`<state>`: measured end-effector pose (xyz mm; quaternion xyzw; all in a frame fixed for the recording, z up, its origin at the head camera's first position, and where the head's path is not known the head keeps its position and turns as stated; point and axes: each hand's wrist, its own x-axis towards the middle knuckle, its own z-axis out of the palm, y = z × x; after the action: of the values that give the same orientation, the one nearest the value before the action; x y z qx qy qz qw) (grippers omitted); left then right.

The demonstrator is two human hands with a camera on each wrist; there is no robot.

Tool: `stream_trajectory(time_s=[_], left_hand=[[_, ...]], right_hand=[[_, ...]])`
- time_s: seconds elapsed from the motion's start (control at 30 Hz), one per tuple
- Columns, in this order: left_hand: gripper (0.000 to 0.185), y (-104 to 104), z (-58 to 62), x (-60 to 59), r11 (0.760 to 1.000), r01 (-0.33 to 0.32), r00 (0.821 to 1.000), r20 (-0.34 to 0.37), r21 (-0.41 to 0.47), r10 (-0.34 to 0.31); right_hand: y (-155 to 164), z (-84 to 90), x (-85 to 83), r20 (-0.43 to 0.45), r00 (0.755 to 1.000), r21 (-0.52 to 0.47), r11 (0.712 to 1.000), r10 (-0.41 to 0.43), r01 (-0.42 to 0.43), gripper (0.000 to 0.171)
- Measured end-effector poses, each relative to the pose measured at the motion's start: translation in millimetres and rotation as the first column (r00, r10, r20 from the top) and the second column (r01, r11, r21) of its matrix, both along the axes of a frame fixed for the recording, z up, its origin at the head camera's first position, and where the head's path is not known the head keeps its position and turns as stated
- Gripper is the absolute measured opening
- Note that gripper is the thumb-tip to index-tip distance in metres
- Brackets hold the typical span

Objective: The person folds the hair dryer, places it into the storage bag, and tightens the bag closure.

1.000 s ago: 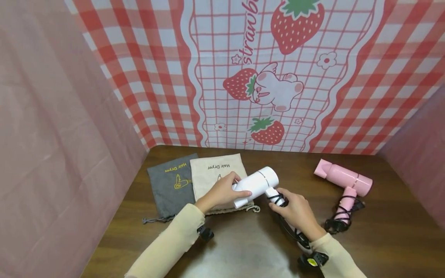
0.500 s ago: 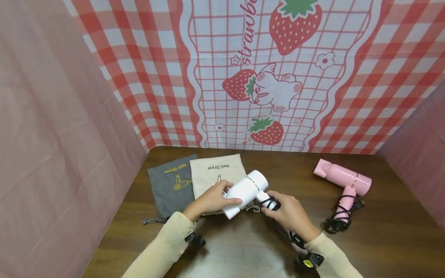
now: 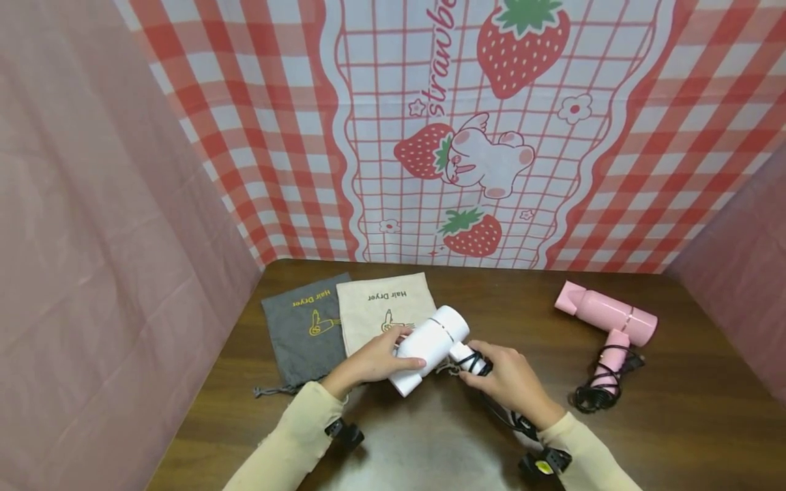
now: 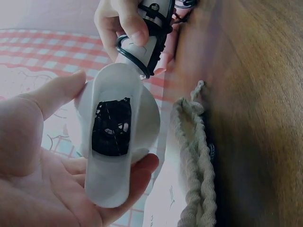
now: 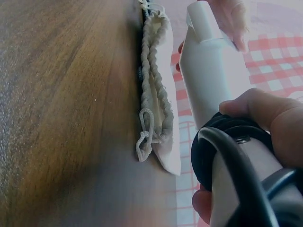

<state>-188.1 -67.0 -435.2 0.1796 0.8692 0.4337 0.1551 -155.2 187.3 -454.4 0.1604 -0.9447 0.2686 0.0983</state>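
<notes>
Plainly "Hair Dryer" on beige pouch (image 3: pixel 383 314)

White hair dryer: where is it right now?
In the head view the white hair dryer is held above the table's middle, left hand on its barrel, right hand on its cord-wrapped handle, just in front of the beige pouch.

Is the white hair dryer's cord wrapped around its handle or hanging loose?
Wrapped. Black cord loops coil round the white hair dryer handle, which the right hand grips; the left hand holds the barrel.
</notes>
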Motion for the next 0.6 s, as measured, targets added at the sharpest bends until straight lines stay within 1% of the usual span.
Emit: stream_trajectory(time_s=[0.13, 0.23, 0.33, 0.43, 0.6], left_hand=[[0.072, 1.1, -0.1, 0.1, 1.000, 0.027, 1.000, 0.010, -0.002, -0.027], [0.074, 2.0, -0.2, 0.0, 1.000, 0.031, 0.999, 0.025, -0.004, -0.030], [0.074, 3.4, -0.3, -0.4, 1.000, 0.014, 0.999, 0.038, -0.006, -0.014], [0.075, 5.6, 0.3, -1.2, 1.000, -0.012, 0.998, 0.058, 0.006, 0.012], [0.074, 10.1, 0.5, -2.4, 0.998, -0.046, 0.992, 0.123, 0.050, 0.040]], right_hand=[[-0.4, -0.4, 1.1, -0.020, 0.999, 0.002, 1.000, 0.028, -0.028, 0.047], [-1.3, -1.4, 1.5, -0.017, 0.999, 0.006, 0.999, 0.036, -0.036, 0.047], [-2.1, -1.8, 1.7, -0.013, 0.999, 0.012, 0.999, 0.033, -0.033, 0.047], [-3.4, -1.6, 2.2, -0.032, 0.999, 0.035, 0.998, 0.043, -0.042, 0.046], [-6.6, -1.3, 4.2, -0.063, 0.995, 0.080, 0.995, 0.072, -0.067, 0.046]])
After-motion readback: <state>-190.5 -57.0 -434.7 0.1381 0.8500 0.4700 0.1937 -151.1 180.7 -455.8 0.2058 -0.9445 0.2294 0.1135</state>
